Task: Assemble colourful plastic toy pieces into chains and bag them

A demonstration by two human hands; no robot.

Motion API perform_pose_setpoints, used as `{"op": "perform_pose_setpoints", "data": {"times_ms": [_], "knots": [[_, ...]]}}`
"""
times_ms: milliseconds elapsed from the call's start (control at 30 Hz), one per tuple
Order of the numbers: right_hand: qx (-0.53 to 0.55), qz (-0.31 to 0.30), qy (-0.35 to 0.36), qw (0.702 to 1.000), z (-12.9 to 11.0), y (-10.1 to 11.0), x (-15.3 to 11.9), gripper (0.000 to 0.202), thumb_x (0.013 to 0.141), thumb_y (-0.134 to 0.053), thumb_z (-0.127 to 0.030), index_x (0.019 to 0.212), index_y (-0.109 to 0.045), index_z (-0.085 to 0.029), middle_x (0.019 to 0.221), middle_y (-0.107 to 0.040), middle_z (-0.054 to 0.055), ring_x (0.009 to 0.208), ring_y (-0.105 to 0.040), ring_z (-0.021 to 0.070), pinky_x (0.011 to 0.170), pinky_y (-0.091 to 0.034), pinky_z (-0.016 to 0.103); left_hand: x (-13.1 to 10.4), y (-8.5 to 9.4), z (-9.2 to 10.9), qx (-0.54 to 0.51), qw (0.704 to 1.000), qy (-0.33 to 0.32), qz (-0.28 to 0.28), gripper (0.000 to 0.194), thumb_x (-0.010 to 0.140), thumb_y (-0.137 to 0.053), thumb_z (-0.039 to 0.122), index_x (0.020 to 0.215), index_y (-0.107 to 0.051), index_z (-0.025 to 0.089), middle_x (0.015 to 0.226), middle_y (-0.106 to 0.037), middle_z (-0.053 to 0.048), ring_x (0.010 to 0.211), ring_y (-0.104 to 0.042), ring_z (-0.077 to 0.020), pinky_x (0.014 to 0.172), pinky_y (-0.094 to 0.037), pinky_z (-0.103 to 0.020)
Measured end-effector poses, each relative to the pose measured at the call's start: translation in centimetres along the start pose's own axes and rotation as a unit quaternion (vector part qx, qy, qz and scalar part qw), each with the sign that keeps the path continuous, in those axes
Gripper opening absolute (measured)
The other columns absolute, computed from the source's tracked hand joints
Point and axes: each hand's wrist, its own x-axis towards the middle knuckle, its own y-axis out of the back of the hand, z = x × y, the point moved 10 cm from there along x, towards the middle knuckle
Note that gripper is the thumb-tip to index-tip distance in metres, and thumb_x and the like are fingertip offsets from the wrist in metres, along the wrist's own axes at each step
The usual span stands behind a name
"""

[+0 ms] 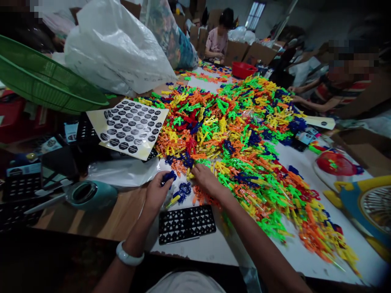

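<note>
My left hand [157, 189], a pale bangle on its wrist, pinches a dark blue plastic piece [169, 176] above the white sheet. My right hand [205, 177] reaches to the near edge of a large heap of coloured plastic pieces [210, 118], its fingertips at a yellow piece [190, 174]; whether they grip it is hard to tell. Between my hands lie another blue piece [184, 191] and an orange one [200, 196]. A black tray with rows of holes [187, 224] lies nearest my body.
Left of the heap are a sheet of black oval stickers [130, 128], clear plastic bags [122, 171], a teal container [91, 194] and a green basket [45, 81]. A fan [374, 203] stands right. Two people [216, 44] sit beyond, near a red basin [243, 70].
</note>
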Motion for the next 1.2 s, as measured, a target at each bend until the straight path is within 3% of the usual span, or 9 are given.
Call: {"op": "perform_pose_setpoints", "data": {"times_ms": [167,267,400,633,733,900,1000,1067,1200], "knots": [[0.148,0.089,-0.075,0.982,0.9,2.2,-1.5,0.017,0.093,-0.044,-0.021,0.103,-0.057,-0.017,0.097,-0.061,0.006,0.087,-0.054,0.0177,0.081,-0.043,0.028,-0.9,-0.1,-0.9,-0.061,0.997,0.036,0.021,0.045,0.068,-0.069,0.04,0.106,-0.062,0.016,0.098,-0.069,-0.006,0.087,-0.064,-0.0173,0.081,-0.052,-0.034],[0.316,0.15,-0.131,0.927,0.6,3.0,-4.3,0.017,0.091,-0.051,-0.034,0.103,-0.054,-0.022,0.089,-0.059,0.0,0.076,-0.055,0.0146,0.067,-0.043,0.023,-2.1,-1.0,-1.1,-0.138,0.987,0.084,0.005,0.054,0.066,-0.072,0.037,0.115,-0.06,0.017,0.101,-0.069,-0.005,0.086,-0.064,-0.0153,0.079,-0.053,-0.03],[0.504,0.126,-0.202,0.83,-1.2,0.0,-8.0,0.021,0.078,-0.067,-0.036,0.081,-0.051,-0.023,0.068,-0.049,-0.006,0.06,-0.046,0.0114,0.053,-0.038,0.02,-4.0,-2.3,-0.9,-0.191,0.972,0.137,-0.011,0.049,0.064,-0.076,0.036,0.107,-0.063,0.015,0.097,-0.069,-0.005,0.082,-0.064,-0.0148,0.073,-0.054,-0.028],[0.545,0.14,-0.29,0.774,-1.1,-3.4,-10.4,0.028,0.07,-0.072,-0.037,0.073,-0.049,-0.022,0.064,-0.051,-0.006,0.058,-0.046,0.0122,0.051,-0.038,0.022,-5.5,-4.2,0.6,-0.133,0.985,0.092,-0.051,0.036,0.074,-0.068,0.037,0.103,-0.057,0.019,0.099,-0.07,-0.003,0.089,-0.065,-0.0166,0.074,-0.054,-0.028],[0.534,0.152,-0.294,0.778,-0.9,-3.2,-10.4,0.027,0.072,-0.07,-0.039,0.071,-0.048,-0.022,0.062,-0.049,-0.006,0.056,-0.044,0.0123,0.05,-0.037,0.023,-5.8,-4.2,1.4,-0.08,0.995,0.049,-0.044,0.031,0.08,-0.061,0.036,0.105,-0.054,0.02,0.103,-0.069,-0.004,0.096,-0.065,-0.0189,0.082,-0.053,-0.032],[0.405,0.194,-0.275,0.85,-1.5,-0.6,-10.8,0.008,0.077,-0.062,-0.027,0.075,-0.057,-0.022,0.07,-0.056,-0.002,0.065,-0.052,0.0153,0.058,-0.041,0.025,-7.0,-4.3,3.0,0.079,0.996,-0.023,-0.022,0.023,0.087,-0.052,0.032,0.109,-0.053,0.025,0.103,-0.069,-0.002,0.1,-0.066,-0.0199,0.089,-0.049,-0.034],[0.369,0.22,-0.243,0.87,-2.2,0.7,-10.7,0.004,0.077,-0.057,-0.022,0.079,-0.062,-0.021,0.077,-0.06,0.001,0.072,-0.056,0.0167,0.065,-0.044,0.027,-7.2,-4.2,3.2,0.08,0.996,-0.023,-0.013,0.022,0.087,-0.051,0.032,0.108,-0.053,0.027,0.105,-0.069,-0.002,0.099,-0.066,-0.0201,0.088,-0.049,-0.035],[0.394,0.239,-0.242,0.854,-1.9,0.7,-10.6,0.004,0.077,-0.059,-0.024,0.076,-0.061,-0.021,0.076,-0.06,0.001,0.072,-0.057,0.0168,0.066,-0.045,0.027,-6.7,-4.2,2.5,-0.004,1.0,0.021,-0.017,0.026,0.083,-0.055,0.035,0.107,-0.052,0.025,0.104,-0.068,-0.003,0.096,-0.066,-0.02,0.084,-0.051,-0.035],[0.514,0.227,-0.29,0.774,-0.4,-1.7,-10.1,0.02,0.067,-0.071,-0.035,0.068,-0.056,-0.021,0.065,-0.058,-0.003,0.06,-0.052,0.014,0.056,-0.044,0.025,-5.7,-5.7,0.9,-0.154,0.975,0.144,-0.072,0.043,0.071,-0.066,0.044,0.105,-0.051,0.021,0.098,-0.068,-0.005,0.084,-0.067,-0.0182,0.074,-0.055,-0.033]]}}
